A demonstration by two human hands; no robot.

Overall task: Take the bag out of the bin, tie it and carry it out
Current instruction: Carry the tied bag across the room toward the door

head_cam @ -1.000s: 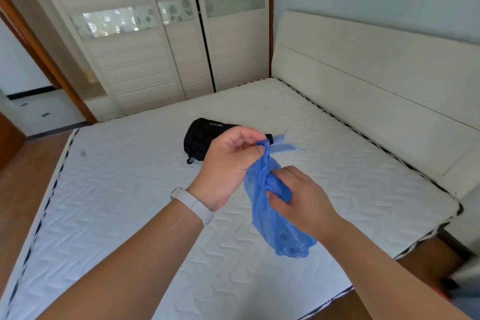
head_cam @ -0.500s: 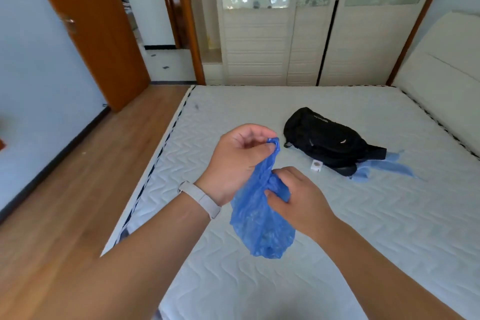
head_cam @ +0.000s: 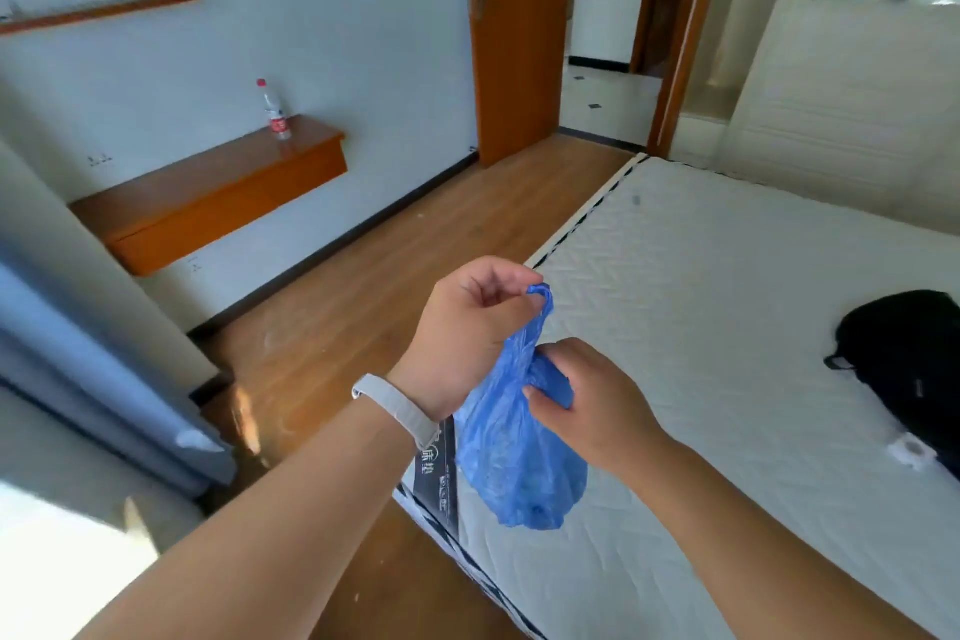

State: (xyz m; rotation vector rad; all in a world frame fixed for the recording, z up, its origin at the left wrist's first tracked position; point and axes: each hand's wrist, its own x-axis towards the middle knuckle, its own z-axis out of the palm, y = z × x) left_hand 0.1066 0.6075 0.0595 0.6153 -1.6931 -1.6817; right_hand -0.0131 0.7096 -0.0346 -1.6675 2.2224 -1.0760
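Observation:
A small blue plastic bag [head_cam: 519,463] hangs in the air in front of me, over the near corner of the bed. My left hand [head_cam: 467,333], with a white band on its wrist, pinches the bag's gathered top between thumb and fingers. My right hand [head_cam: 587,395] grips the bag's neck a little lower, on its right side. The bag's lower part bulges and hangs free. No bin is in view.
A white mattress [head_cam: 727,276] fills the right, with a black backpack [head_cam: 909,359] on it. Wooden floor [head_cam: 395,244] runs left of the bed to an open orange door [head_cam: 514,31]. A wall shelf [head_cam: 218,192] holds a water bottle [head_cam: 275,112]. A blue curtain [head_cam: 93,379] hangs at the left.
My view has swung left, from the bed and wardrobe to the floor and the doorway. Both hands kept the same hold on the bag.

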